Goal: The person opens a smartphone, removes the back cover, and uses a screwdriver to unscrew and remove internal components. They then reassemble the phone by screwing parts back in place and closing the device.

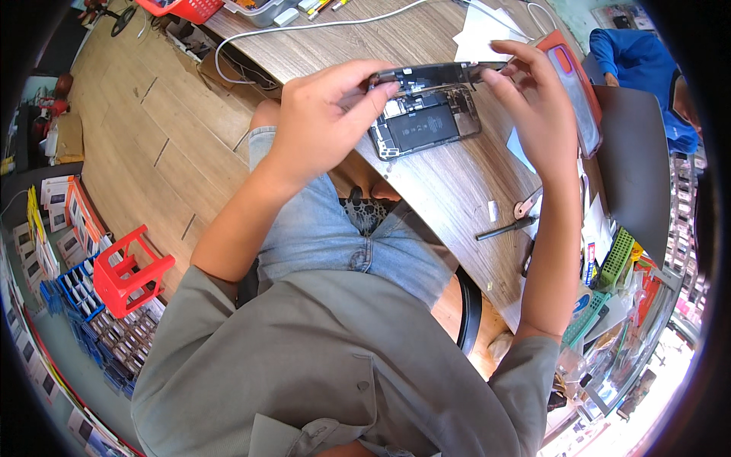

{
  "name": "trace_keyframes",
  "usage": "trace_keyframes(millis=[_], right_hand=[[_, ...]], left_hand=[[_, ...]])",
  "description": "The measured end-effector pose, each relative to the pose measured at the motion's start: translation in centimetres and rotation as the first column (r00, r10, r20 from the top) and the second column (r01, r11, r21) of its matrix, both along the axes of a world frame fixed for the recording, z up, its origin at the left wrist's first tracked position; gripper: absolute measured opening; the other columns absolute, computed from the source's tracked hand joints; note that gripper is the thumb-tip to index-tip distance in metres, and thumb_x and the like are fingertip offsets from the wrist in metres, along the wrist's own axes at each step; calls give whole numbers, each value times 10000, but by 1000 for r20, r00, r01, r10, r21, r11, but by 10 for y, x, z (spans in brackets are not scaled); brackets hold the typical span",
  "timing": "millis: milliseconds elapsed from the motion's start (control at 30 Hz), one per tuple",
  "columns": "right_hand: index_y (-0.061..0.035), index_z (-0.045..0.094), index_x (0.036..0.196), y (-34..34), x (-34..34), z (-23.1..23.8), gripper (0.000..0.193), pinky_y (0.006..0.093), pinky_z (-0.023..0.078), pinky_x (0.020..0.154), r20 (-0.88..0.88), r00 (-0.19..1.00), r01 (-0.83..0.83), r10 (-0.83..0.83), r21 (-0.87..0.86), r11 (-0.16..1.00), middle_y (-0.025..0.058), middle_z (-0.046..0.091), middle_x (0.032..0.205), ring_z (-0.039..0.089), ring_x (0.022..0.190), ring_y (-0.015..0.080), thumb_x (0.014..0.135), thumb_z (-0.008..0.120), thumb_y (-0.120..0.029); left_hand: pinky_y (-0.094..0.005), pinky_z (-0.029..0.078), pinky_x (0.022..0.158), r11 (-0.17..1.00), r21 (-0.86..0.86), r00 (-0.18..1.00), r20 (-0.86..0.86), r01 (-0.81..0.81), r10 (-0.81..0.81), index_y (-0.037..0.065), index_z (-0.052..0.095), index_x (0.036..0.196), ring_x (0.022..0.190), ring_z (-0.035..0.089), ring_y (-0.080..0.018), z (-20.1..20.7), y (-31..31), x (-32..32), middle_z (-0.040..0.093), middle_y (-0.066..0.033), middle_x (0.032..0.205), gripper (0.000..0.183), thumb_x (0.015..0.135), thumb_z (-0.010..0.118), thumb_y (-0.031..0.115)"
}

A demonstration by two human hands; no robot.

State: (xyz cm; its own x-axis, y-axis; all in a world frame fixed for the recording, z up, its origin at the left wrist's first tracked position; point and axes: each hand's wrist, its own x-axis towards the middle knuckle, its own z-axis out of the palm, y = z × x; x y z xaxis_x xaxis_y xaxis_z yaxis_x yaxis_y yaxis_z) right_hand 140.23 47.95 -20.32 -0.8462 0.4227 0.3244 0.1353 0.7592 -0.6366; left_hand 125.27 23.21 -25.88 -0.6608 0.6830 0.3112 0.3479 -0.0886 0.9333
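Note:
An opened smartphone body (470, 114) lies on the wooden table, its black battery and circuit parts exposed. Above its far long edge a phone screen panel (434, 76) is raised at a tilt, inner side toward me. My left hand (324, 118) pinches the panel's left end between thumb and fingers. At the other end, my right hand (537, 95) has its thumb and fingers closed around the panel's corner. Whether a flex cable still joins the panel to the body cannot be made out.
A white cable (320, 27) runs across the table's far side. To the right lie a black pen-shaped tool (505, 228), papers (487, 30) and a red-edged phone case (567, 65). A person in a blue top (636, 65) sits beyond. A red stool (131, 270) stands at left.

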Motion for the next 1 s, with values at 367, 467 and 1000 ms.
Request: trace_keyframes(millis=[367, 467, 1000], right_hand=[[-147, 797, 1322, -57, 53, -15, 489, 413, 556, 798, 71, 995, 25, -70, 504, 863, 113, 650, 1066, 666, 946, 293, 856, 759, -5], [-150, 773, 1367, -53, 50, -21, 525, 428, 551, 803, 143, 989, -45, -36, 528, 848, 103, 625, 1076, 649, 965, 298, 855, 734, -39], [-163, 735, 1472, -47, 40, -24, 589, 457, 528, 900, 339, 940, -145, -45, 515, 845, 121, 580, 1096, 618, 1034, 313, 887, 671, -132]], left_hand=[[-343, 647, 767, 990, 116, 926, -358, -81, 118, 20, 817, 1172, 895, 813, -260, -22, 0, 6, 830, -139, 1058, 209, 966, 799, -13], [-353, 650, 797, 991, 116, 914, -392, -62, 103, 11, 814, 1168, 927, 815, -278, -22, -2, 6, 830, -148, 1074, 210, 962, 794, -24], [-353, 656, 808, 990, 129, 905, -413, -53, 102, 10, 808, 1173, 937, 814, -276, -25, -1, 4, 826, -137, 1101, 244, 935, 809, -41]])
